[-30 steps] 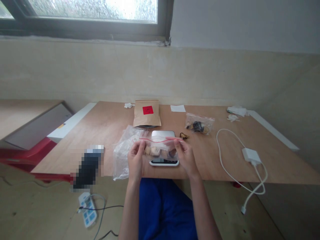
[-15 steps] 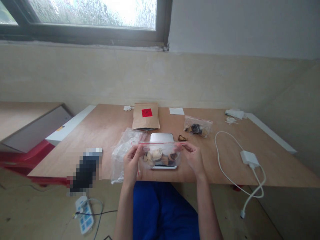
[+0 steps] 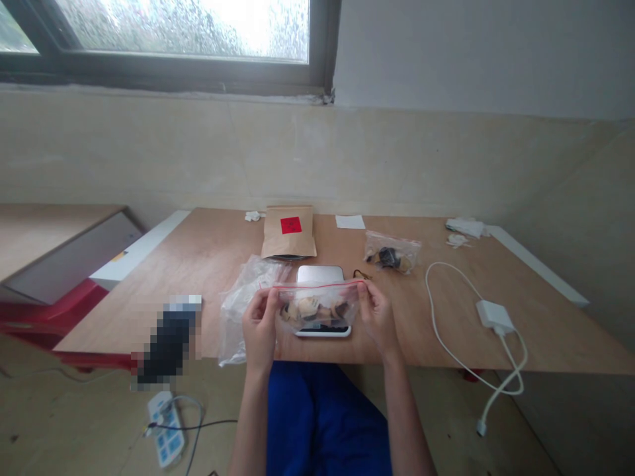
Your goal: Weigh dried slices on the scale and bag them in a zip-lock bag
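Fingers of my left hand (image 3: 260,320) pinch one top corner of a clear zip bag (image 3: 317,295) along its red seal (image 3: 317,286), those of my right hand (image 3: 378,318) grip the opposite corner, and I have the seal drawn nearly straight between them. On my feed the bag, with pale and dark pieces (image 3: 308,307) inside, hangs over part of a silver-topped scale (image 3: 320,274) near the front edge of the wooden table (image 3: 407,317). A crumpled plastic bag (image 3: 243,291) lies partly hidden behind my left hand, and a second filled bag (image 3: 391,244) rests farther back to the right.
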`<state>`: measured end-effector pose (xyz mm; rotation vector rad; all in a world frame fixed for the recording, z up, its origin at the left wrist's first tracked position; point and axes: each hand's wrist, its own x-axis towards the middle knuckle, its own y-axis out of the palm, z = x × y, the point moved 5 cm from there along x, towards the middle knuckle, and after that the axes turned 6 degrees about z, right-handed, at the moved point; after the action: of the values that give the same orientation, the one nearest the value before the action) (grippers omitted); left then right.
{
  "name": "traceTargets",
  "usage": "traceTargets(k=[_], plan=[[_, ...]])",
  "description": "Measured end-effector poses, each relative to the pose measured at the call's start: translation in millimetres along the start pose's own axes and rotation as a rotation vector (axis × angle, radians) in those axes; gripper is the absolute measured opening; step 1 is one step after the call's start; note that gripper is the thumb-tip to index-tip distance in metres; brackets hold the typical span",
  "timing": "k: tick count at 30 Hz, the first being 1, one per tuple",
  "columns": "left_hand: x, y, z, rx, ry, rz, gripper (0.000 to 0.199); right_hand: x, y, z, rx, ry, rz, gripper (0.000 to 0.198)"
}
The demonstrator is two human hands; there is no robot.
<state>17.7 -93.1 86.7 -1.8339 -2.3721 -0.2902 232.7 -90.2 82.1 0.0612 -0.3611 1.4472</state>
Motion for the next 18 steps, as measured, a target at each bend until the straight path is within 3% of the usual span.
traceTargets(k=[10, 18], plan=[[-2.8, 6.6, -1.1, 0.019, 0.027, -0.039, 0.025, -2.5, -4.2, -2.7, 0.029, 0.001, -0.053, 0.028], [-7.3, 10.8, 11.5, -0.134, -0.022, -0.128, 0.029, -0.6, 13.4, -1.4, 0.154, -0.007, -0.152, 0.03]])
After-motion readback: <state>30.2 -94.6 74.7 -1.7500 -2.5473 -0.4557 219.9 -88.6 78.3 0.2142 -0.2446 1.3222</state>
